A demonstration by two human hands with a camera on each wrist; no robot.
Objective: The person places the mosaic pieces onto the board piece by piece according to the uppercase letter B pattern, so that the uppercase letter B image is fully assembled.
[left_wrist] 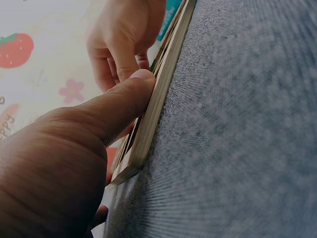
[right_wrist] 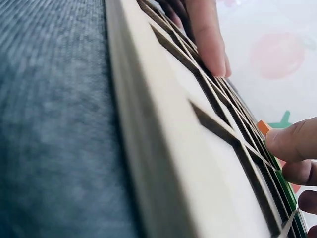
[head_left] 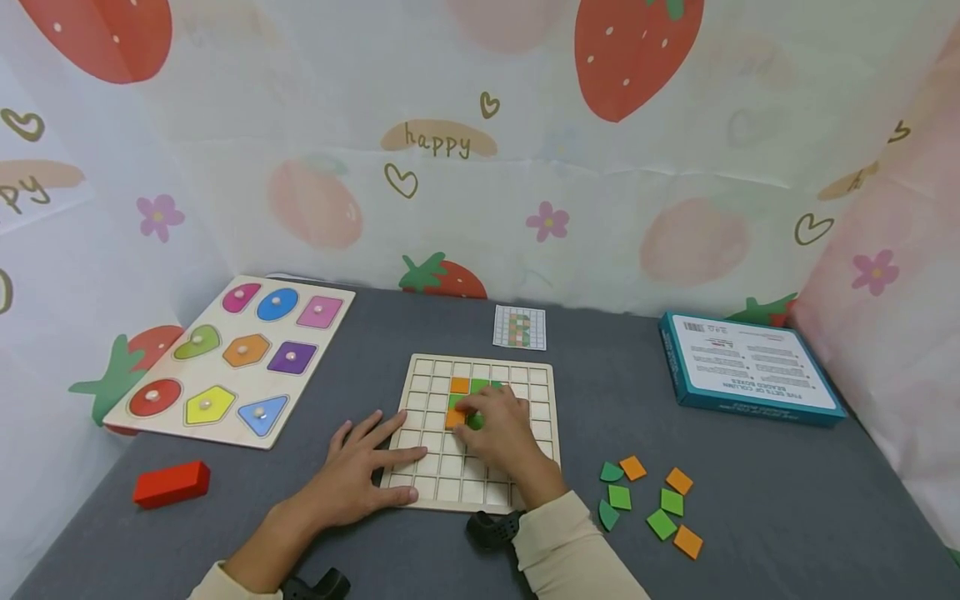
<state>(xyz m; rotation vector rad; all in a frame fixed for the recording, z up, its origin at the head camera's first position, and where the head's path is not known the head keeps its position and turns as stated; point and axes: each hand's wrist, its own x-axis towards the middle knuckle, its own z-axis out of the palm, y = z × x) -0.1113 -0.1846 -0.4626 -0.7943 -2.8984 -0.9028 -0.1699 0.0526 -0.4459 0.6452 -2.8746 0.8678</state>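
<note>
A wooden grid board (head_left: 424, 489) lies on the table with square cells, several filled by orange and green tiles. My left hand (head_left: 352, 475) rests along the board's left side with spread fingers; in the left wrist view its thumb (left_wrist: 124, 101) lies on the board's edge (left_wrist: 157, 106). My right hand (head_left: 504, 429) bends over the middle columns and pinches an orange square tile (head_left: 454, 418) at a cell. In the right wrist view that orange tile (right_wrist: 263, 127) sticks up beside the thumb (right_wrist: 292, 141). The fingers hide part of the filled cells.
Loose green tiles (head_left: 662, 525) and orange tiles (head_left: 687, 542) lie right of the board. A small pattern card (head_left: 532, 327) lies behind it. A teal box (head_left: 757, 408) is at the right, a shape puzzle (head_left: 288, 387) at the left, with a red block (head_left: 172, 484) in front.
</note>
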